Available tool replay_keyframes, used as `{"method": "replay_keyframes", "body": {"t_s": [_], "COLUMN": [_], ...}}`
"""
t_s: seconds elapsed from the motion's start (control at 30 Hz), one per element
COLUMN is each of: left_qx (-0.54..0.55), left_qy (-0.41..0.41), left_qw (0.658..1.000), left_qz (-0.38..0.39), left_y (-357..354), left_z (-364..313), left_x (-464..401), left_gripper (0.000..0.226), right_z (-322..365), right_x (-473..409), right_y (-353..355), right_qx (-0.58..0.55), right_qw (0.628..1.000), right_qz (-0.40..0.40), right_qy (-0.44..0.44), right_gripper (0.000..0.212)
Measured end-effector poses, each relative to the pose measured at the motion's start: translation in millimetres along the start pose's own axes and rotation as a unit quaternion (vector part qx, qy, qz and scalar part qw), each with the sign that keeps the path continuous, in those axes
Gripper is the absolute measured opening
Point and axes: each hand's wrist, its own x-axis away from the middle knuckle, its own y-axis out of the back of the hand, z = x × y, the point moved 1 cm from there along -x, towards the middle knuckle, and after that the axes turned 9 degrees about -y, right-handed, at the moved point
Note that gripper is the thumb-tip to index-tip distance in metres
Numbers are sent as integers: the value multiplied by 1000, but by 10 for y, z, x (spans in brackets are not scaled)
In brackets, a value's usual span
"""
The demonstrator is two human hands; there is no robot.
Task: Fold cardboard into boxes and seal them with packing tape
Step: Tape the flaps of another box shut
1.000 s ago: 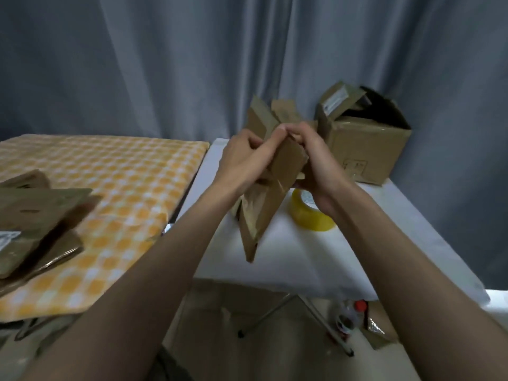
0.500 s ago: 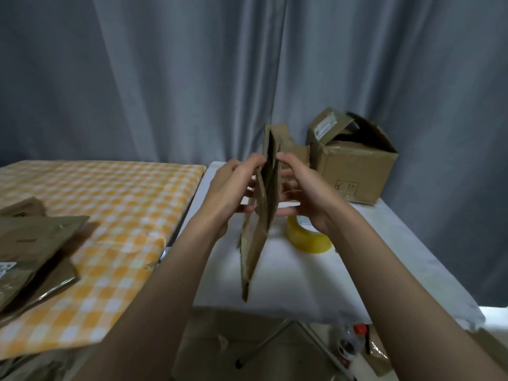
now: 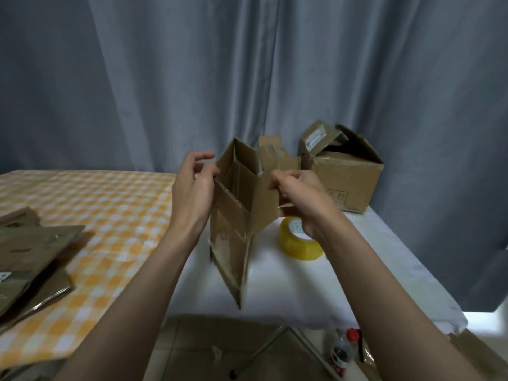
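I hold a small brown cardboard box (image 3: pixel 242 213) in the air above the white table (image 3: pixel 277 287), its top spread open and its flaps standing up. My left hand (image 3: pixel 195 191) grips the box's left wall near the top edge. My right hand (image 3: pixel 299 196) pinches the right wall. The bottom flaps hang down to a point. A roll of yellowish packing tape (image 3: pixel 298 244) lies flat on the table just right of the box, partly hidden behind my right wrist.
A larger brown box (image 3: pixel 343 178) with raised flaps stands at the table's back right. Flattened cardboard sheets (image 3: pixel 30 257) lie on the yellow checked cloth (image 3: pixel 110 215) at left. A bottle (image 3: pixel 342 350) and cardboard scraps lie on the floor. Grey curtains hang behind.
The cardboard, flat and edge-on half a second ago, has been pulled apart into an open box shape. My hands have moved apart, one to each side wall.
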Motion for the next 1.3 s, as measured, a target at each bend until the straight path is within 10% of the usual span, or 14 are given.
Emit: {"method": "replay_keyframes", "body": {"t_s": [0.2,0.47,0.87,0.97,1.1,1.3], "left_qx": [-28,-21,-2,-74,-338,-320], "left_qy": [-2,67,142,88,-127,-189], "left_qw": [1000,997,990,993,923,893], "left_qz": [-8,-28,7,36,133,254], "left_y": [161,262,477,401,334,309], "left_z": [-19,76,80,99,54,15], "left_x": [-83,-328,-107,-87,-107,-79], "left_gripper": [17,22,37,40,49,41], "right_z": [-58,-23,-132,-156,-83,-205], "right_x": [0,39,-200,-275,-258,-310], "right_y": [92,38,442,482,423,424], "right_qx": [-30,24,-57,93,360,442], "right_qw": [999,996,990,985,913,887], "right_qz": [-34,56,-105,-137,-166,-78], "right_qy": [-25,-59,-74,-55,95,105], "right_gripper": [37,8,21,6,46,42]}}
